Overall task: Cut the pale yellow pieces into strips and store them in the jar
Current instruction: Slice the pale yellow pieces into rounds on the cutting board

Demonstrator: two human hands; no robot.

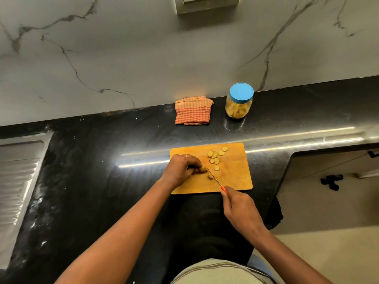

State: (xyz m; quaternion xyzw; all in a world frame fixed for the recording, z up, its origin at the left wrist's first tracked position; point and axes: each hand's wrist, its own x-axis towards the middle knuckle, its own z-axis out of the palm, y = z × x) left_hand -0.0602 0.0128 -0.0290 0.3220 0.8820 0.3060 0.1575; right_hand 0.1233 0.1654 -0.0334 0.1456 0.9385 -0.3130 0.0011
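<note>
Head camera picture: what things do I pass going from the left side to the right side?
First the steel draining board, then the left hand, the blue-lidded jar, and the black object on the floor.

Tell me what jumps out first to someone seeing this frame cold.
The wooden cutting board on the black counter draws the eye. On it the left hand pinches a pale yellow piece, and the right hand holds a red-handled knife with its blade tip at that piece. Cut slices lie scattered on the board's far half. Farther back stand a blue-lidded jar with pale pieces inside and, to its left, a folded checked cloth.
</note>
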